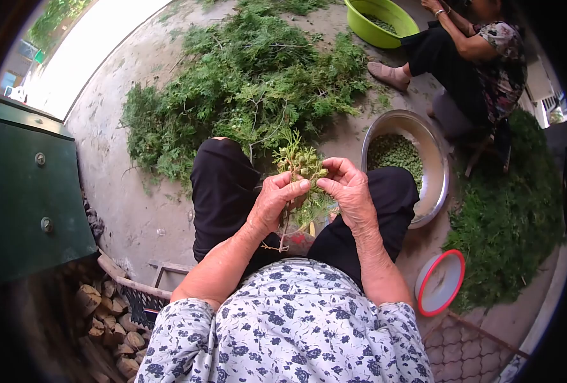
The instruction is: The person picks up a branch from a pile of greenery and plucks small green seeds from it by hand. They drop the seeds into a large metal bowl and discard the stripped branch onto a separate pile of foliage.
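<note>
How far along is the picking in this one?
Looks partway. Done: loose green cones lie in the metal basin, and small green pieces in the lime tub. In hand: the left hand holds a cone-bearing sprig; the right hand's fingertips are at its cones. Left, probably: the large branch heap. I can't tell whether the right-hand pile is finished.

Both bent forearms angle inward; L hand point(278, 196) & R hand point(348, 193) close together, fingertips pinched.
</note>
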Demonstrator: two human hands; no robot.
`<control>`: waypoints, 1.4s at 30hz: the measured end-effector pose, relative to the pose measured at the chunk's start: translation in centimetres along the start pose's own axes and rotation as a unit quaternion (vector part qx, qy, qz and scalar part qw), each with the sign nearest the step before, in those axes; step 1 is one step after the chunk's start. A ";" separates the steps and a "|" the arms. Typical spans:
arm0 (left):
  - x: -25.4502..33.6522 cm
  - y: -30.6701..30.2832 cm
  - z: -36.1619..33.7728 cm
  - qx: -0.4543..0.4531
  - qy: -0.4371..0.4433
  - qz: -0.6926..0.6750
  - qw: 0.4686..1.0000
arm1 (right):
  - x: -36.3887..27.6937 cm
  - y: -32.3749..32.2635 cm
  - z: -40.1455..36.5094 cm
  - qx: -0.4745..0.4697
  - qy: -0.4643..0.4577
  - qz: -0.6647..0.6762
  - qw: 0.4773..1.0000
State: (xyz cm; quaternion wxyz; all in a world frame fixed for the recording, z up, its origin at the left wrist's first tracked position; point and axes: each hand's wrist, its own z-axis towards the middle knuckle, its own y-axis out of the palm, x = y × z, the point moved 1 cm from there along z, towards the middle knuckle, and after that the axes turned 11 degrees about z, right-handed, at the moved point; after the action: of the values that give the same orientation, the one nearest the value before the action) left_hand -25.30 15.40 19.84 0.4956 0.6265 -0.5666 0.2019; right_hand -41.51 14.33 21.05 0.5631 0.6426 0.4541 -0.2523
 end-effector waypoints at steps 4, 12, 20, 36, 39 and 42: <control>-0.7 -0.4 0.4 0.000 0.000 0.018 1.000 | 0.7 -0.3 0.1 0.015 -0.005 -0.018 1.000; -0.2 0.5 0.2 0.020 -0.017 0.006 1.000 | 0.8 0.4 -0.2 0.099 -0.168 -0.278 0.940; -1.1 0.1 0.7 0.020 0.003 0.054 0.998 | 2.0 0.1 0.4 0.138 -0.201 -0.298 0.923; -0.6 -0.4 0.2 0.006 -0.028 0.083 0.996 | 2.0 -0.3 0.6 0.089 -0.040 -0.067 0.993; -1.0 -0.2 0.3 0.014 -0.012 0.064 0.998 | 2.1 -0.4 0.5 0.122 -0.056 -0.084 0.987; -0.9 -0.2 0.5 0.020 -0.004 0.081 0.997 | 2.5 -0.7 0.7 0.130 -0.135 -0.200 0.962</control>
State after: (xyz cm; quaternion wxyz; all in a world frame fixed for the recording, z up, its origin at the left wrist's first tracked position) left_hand -25.51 15.41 18.80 0.4632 0.5891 -0.6131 0.2501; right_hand -40.88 14.41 18.49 0.4683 0.5665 0.4567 -0.5013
